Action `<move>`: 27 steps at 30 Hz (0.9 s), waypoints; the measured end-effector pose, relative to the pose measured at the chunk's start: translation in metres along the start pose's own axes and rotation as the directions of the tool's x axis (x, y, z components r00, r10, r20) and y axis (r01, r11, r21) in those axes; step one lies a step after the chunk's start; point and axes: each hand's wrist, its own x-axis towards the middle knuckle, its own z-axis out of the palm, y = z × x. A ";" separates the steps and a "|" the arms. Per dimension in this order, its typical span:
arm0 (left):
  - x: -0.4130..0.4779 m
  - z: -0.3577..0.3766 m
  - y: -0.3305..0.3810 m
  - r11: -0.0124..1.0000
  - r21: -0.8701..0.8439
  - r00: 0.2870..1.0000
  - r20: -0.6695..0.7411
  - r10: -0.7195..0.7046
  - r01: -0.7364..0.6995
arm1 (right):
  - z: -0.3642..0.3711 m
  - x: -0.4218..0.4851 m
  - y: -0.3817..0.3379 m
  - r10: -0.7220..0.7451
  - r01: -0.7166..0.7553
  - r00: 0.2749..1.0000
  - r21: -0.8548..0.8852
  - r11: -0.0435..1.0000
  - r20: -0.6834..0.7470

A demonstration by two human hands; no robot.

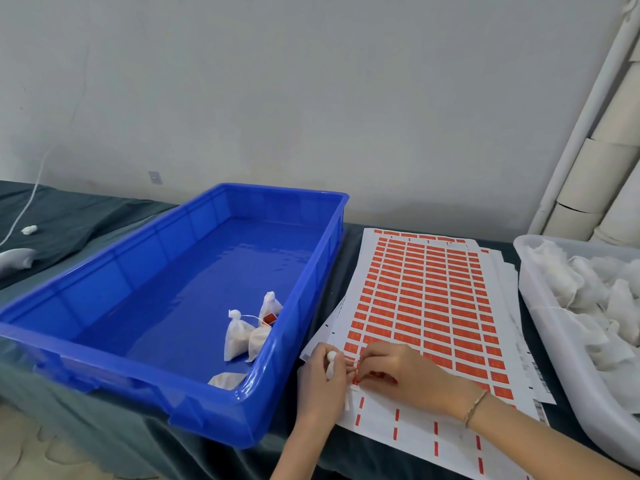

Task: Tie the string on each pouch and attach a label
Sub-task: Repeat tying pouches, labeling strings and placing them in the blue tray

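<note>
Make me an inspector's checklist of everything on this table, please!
Surface: dark green cloth covers the table, wrinkled at the left.
Job's things: blue crate with a few tied pouches in its near right corner; label sheet full of red labels, near rows already peeled; white tub with a heap of pouches.
Clutter: small white wad on the cloth, far left.
Hands: left hand holds one pouch; right hand pinches a red label at the sheet, bracelet on its wrist.
Cables: white cord hangs down the wall onto the cloth, far left.
Surroundings: plain grey wall; cardboard tubes leaning in the right corner.
</note>
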 end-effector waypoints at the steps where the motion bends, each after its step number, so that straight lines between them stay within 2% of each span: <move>1: 0.000 0.000 0.000 1.000 0.009 1.000 -0.001 0.005 -0.005 | 0.001 0.000 -0.001 -0.005 0.005 1.000 -0.026 1.000 0.007; 5: 0.000 0.000 -0.001 1.000 0.022 1.000 -0.013 0.013 -0.013 | 0.003 0.002 -0.004 0.016 -0.015 1.000 -0.061 0.998 0.014; 11: -0.001 0.000 0.000 0.999 -0.042 1.000 -0.027 0.009 -0.010 | 0.010 0.006 -0.008 0.159 -0.159 0.987 -0.016 0.987 -0.014; 14: -0.003 -0.003 0.001 0.989 -0.144 0.994 -0.108 0.013 -0.028 | 0.012 0.009 -0.011 0.227 -0.227 0.973 0.016 0.974 -0.034; 17: -0.004 -0.006 0.002 0.972 -0.234 0.979 -0.197 -0.046 -0.002 | 0.013 0.013 -0.016 0.311 -0.305 0.948 0.078 0.949 -0.075; 22: -0.008 -0.010 0.005 0.966 -0.258 0.970 -0.236 -0.064 0.000 | 0.013 0.018 -0.019 0.444 -0.409 0.887 0.227 0.884 -0.126; 27: -0.010 -0.012 0.009 0.959 -0.280 0.975 -0.198 -0.102 0.044 | 0.005 0.016 -0.019 0.610 -0.387 0.757 0.590 0.708 -0.235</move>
